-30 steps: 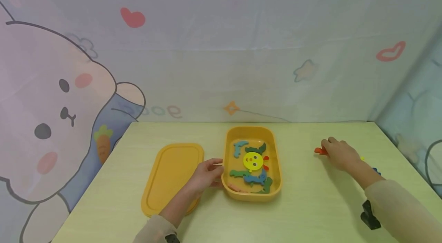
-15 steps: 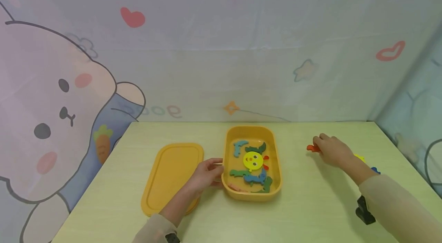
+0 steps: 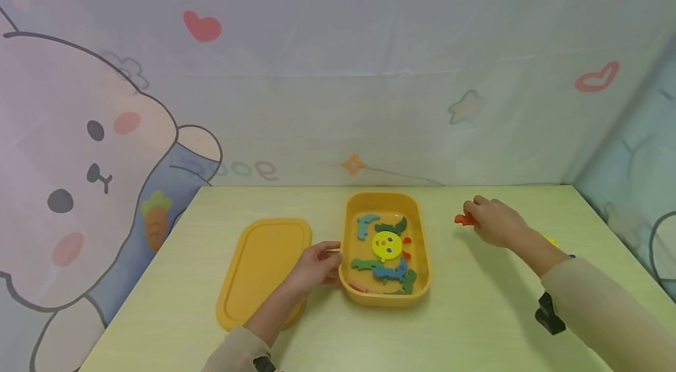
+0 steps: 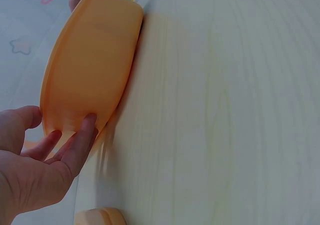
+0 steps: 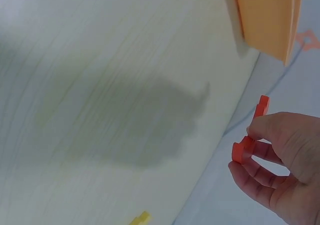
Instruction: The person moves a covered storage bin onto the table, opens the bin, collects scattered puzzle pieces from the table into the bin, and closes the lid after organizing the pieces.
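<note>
A yellow-orange plastic box (image 3: 385, 301) stands lidless on the table. My left hand (image 3: 317, 266) is at its left side; in the left wrist view the fingertips touch the outer wall (image 4: 95, 55) and the thumb is by the rim. My right hand (image 3: 496, 224) is raised right of the box, pinching a small red toy piece (image 3: 463, 220) between thumb and fingers. The piece's curved shape (image 5: 243, 152) shows in the right wrist view, partly covered by the thumb. Inside the box lie a round yellow smiling face (image 3: 387, 246), a blue piece (image 3: 392, 273) and several green ones.
The matching yellow-orange lid (image 3: 266, 272) lies flat left of the box, partly behind the left forearm. A yellow piece (image 3: 551, 240) and a blue piece (image 3: 572, 256) lie on the table beyond the right forearm. A printed curtain (image 3: 327, 67) hangs behind the table.
My right hand has moved left and a little up, toward the box, with the red toy piece held in it. The left hand has stayed at the box.
</note>
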`<state>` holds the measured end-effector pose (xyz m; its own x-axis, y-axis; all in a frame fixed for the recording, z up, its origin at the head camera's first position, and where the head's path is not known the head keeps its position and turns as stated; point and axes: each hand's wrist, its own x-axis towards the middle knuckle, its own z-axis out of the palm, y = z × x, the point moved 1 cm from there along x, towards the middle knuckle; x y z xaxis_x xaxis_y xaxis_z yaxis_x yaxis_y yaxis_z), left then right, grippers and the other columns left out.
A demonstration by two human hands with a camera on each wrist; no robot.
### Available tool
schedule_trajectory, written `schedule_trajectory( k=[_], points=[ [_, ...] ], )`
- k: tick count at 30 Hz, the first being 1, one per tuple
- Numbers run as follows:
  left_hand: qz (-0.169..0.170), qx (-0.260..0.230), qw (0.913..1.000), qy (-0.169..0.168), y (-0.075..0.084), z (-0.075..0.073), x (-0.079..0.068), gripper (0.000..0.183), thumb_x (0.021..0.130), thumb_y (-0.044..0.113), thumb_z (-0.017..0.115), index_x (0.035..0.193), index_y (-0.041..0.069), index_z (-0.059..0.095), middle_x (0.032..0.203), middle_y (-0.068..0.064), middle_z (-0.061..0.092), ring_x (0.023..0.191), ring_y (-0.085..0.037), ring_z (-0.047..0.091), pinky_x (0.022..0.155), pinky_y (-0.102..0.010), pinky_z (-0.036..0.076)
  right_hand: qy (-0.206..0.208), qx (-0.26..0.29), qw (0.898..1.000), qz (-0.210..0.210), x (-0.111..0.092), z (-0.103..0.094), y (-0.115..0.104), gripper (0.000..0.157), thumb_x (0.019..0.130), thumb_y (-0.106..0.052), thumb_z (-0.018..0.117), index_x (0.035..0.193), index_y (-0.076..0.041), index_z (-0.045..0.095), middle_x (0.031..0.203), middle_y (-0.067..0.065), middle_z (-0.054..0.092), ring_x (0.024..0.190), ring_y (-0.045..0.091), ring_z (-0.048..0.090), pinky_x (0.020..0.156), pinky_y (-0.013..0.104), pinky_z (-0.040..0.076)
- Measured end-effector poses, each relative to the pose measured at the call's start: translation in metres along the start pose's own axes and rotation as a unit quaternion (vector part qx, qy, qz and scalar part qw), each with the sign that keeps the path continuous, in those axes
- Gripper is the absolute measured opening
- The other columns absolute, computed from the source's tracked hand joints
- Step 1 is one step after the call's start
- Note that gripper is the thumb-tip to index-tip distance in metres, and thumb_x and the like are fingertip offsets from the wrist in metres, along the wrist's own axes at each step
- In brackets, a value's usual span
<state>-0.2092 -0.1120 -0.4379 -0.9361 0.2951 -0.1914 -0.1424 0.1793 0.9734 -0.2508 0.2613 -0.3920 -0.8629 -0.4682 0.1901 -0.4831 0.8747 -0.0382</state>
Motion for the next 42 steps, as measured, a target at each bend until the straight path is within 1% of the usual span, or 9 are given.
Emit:
schedule_trajectory(
  k=[4,12,20,27,35,42],
  points=[
    [0.002,0.001,1.0,-0.001,-0.001,-0.001,0.0,0.045,0.094,0.019,0.051,0.133,-0.002,0.042,0.119,-0.023,0.056,0.095,-0.029,0.064,0.074,-0.042,0.055,0.004,0.009,1.0,-0.007,0.006,-0.004,-0.009,0.017,0.074,0.003,0.066,0.082,-0.006,0.054,0.072,0.001,0.046,0.054,0.017,0.041,0.052,0.028,0.042],
    [0.005,-0.002,1.0,-0.004,-0.002,-0.002,0.001,0.045,0.095,0.018,0.05,0.134,-0.002,0.041,0.12,-0.024,0.054,0.096,-0.03,0.063,0.074,-0.042,0.055,0.011,-0.014,0.999,-0.03,0.016,-0.011,-0.023,0.018,0.074,0.001,0.068,0.081,-0.007,0.053,0.072,0.001,0.045,0.055,0.018,0.04,0.056,0.031,0.042],
    [0.006,-0.012,0.9999,-0.006,0.0,-0.001,0.001,0.045,0.094,0.017,0.05,0.134,-0.003,0.042,0.12,-0.025,0.054,0.095,-0.03,0.064,0.074,-0.043,0.055,0.006,-0.015,0.999,-0.037,0.024,-0.016,-0.038,0.019,0.074,-0.001,0.07,0.085,-0.007,0.056,0.074,0.002,0.048,0.058,0.018,0.043,0.057,0.031,0.045],
    [0.005,-0.008,0.9999,-0.004,0.0,-0.001,0.001,0.044,0.095,0.017,0.05,0.134,-0.002,0.042,0.12,-0.024,0.055,0.095,-0.029,0.064,0.074,-0.043,0.055,-0.001,-0.011,0.999,-0.043,0.031,-0.021,-0.053,0.017,0.076,-0.002,0.069,0.086,-0.009,0.058,0.076,0.001,0.05,0.062,0.019,0.046,0.061,0.032,0.048],
    [0.003,-0.017,0.9998,-0.006,0.001,0.0,0.0,0.045,0.094,0.018,0.051,0.133,-0.003,0.042,0.12,-0.025,0.054,0.095,-0.028,0.064,0.074,-0.043,0.055,0.0,-0.015,0.998,-0.06,0.034,-0.021,-0.069,0.015,0.079,-0.001,0.067,0.089,-0.008,0.059,0.075,0.002,0.05,0.062,0.019,0.047,0.059,0.03,0.048],
    [0.005,-0.019,0.9997,-0.011,-0.002,-0.001,0.001,0.046,0.094,0.018,0.051,0.134,-0.003,0.041,0.121,-0.025,0.054,0.096,-0.03,0.063,0.074,-0.042,0.055,-0.003,-0.019,0.997,-0.077,0.035,-0.022,-0.082,0.015,0.08,-0.004,0.067,0.091,-0.01,0.059,0.079,0.002,0.051,0.064,0.02,0.049,0.061,0.03,0.05]
  ],
)
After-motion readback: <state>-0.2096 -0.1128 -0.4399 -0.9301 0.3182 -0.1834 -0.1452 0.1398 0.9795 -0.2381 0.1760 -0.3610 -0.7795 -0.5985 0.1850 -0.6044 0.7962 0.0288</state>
